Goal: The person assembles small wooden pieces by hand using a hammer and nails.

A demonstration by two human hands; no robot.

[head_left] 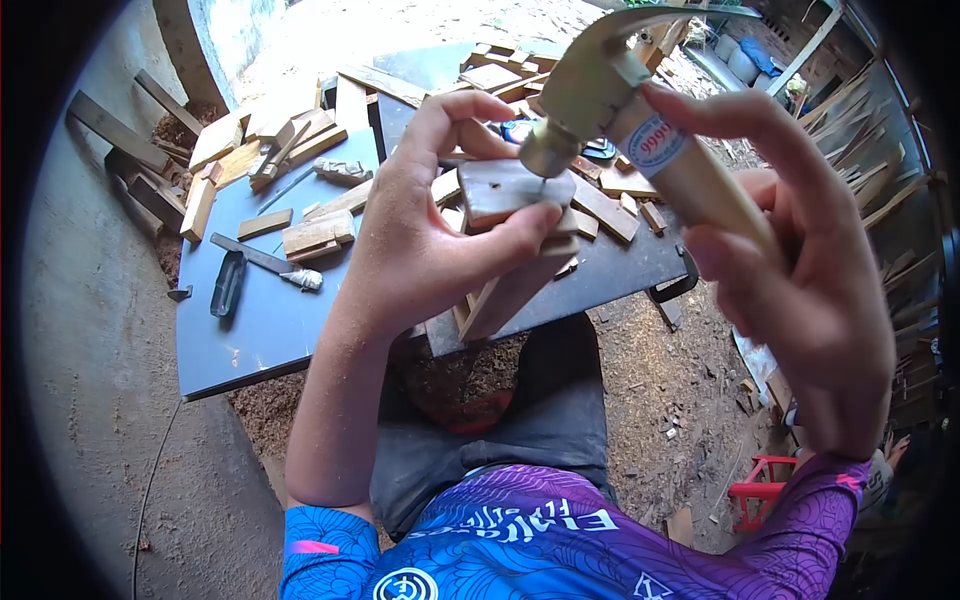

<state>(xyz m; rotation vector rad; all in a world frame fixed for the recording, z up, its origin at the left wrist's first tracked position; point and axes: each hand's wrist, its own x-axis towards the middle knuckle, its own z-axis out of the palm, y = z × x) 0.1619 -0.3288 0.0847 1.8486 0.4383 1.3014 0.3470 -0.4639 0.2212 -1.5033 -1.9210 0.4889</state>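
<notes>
My left hand (410, 240) is closed around a small wooden block (500, 205) with a rounded end, its thumb along the near edge. The block's top has a small dark hole, and a thin nail (543, 185) stands upright near its right end. Below it, a longer wooden piece (515, 290) slants down past the table's front edge. In my right hand (800, 230) is a claw hammer (590, 95), gripped by its pale handle with a sticker near the head. The hammer's face hangs close over the nail, overlapping the block's far edge in this view.
A blue-grey table (270, 345) carries many wood offcuts, a chisel-like tool (265, 258) with a wrapped handle and a dark tray-like piece (229, 283). A red stool (760, 490) stands at lower right, near a partly visible person (880, 480). Wood strips lean along the right.
</notes>
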